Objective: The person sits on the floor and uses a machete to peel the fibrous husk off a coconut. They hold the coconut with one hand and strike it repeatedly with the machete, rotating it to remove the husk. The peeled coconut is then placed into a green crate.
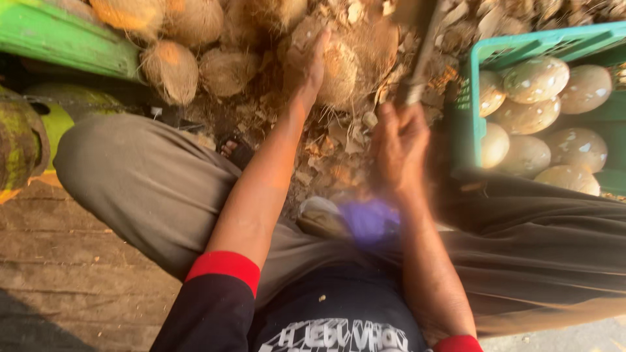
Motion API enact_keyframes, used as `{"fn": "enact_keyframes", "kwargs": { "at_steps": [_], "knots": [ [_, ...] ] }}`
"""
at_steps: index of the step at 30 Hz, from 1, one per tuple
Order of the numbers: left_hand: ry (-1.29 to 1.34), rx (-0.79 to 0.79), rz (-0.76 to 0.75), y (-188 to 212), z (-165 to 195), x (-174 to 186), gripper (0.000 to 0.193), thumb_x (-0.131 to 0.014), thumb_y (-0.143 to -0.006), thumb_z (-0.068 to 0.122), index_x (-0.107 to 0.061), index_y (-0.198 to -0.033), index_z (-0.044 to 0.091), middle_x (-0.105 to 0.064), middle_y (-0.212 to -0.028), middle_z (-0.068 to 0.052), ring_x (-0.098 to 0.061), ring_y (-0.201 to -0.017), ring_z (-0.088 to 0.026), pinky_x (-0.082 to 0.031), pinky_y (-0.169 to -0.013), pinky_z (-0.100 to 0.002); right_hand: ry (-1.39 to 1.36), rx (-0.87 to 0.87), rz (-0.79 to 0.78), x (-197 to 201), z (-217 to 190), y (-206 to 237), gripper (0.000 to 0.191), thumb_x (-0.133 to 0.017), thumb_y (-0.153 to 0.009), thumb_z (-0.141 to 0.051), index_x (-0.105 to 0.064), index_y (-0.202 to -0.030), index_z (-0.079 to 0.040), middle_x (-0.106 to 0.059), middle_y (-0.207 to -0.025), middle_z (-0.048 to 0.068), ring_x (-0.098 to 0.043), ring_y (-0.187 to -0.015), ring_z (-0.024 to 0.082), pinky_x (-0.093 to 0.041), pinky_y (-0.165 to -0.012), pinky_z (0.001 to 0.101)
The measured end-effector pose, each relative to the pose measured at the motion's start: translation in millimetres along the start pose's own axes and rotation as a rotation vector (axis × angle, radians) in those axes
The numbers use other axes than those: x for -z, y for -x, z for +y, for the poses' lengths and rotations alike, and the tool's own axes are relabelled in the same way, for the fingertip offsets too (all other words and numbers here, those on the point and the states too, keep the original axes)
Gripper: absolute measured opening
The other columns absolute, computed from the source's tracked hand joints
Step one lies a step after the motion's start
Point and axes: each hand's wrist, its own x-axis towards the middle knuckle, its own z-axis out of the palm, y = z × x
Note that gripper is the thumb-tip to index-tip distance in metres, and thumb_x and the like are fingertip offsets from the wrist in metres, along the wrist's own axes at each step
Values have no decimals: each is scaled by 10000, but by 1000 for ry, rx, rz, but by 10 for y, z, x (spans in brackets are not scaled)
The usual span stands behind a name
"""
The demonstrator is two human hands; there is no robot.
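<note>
Left hand (310, 72): on a husked coconut (339, 68), at the centre of the heap, ahead of the knees.
Right hand (399, 146): just right of the left, nearer the body, closed on the handle of a blade (424, 52) slanting up over the heap.
Further coconuts (173, 68): piled left of and behind the held one.
Husk scraps (339, 140): on the ground between the legs.
Crate (466, 111): far right, beside the right knee; peeled coconuts (538, 78) inside it.
Plank (62, 39): upper left, before the pile.
Wooden floor (59, 261): lower left, under the left leg.
</note>
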Motion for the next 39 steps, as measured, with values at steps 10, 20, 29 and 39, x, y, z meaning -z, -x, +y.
{"fn": "enact_keyframes", "kwargs": {
  "at_steps": [10,20,29,39],
  "knots": [
    [-134,88,40,-27,84,24,715,-566,-859,636,-664,-1299,81,-771,-998,-128,-717,-725,-156,-580,-565,-321,265,-82,-69,-82,77,-41,314,-624,-1062,-264,-492,-802,-147,-458,-618,-58,-437,-502,26,-378,-407,229],
    [-158,236,-2,-10,87,11,916,-504,-794,752,-545,-1416,81,-639,-1289,-185,-671,-1003,-291,-538,-804,-477,494,-291,-90,-86,526,-170,180,-557,-1024,-288,-611,-1032,-116,-585,-685,11,-470,-434,75,-435,-335,297],
    [1002,36,-280,-328,-180,-461,1081,-512,-842,835,-245,-1596,108,-264,-1619,-144,-391,-1358,-151,-330,-1095,-310,354,-381,-88,-140,331,-105,188,-617,-999,-276,-584,-940,-100,-540,-640,11,-451,-431,84,-393,-347,283],
    [-183,100,194,262,353,-110,814,-514,-770,755,-605,-1245,101,-584,-840,-41,-572,-536,-137,-437,-363,-315,-98,176,41,76,525,-135,454,-708,-1107,-220,-504,-724,-88,-488,-595,7,-358,-456,71,-276,-435,287]
  ]
}}
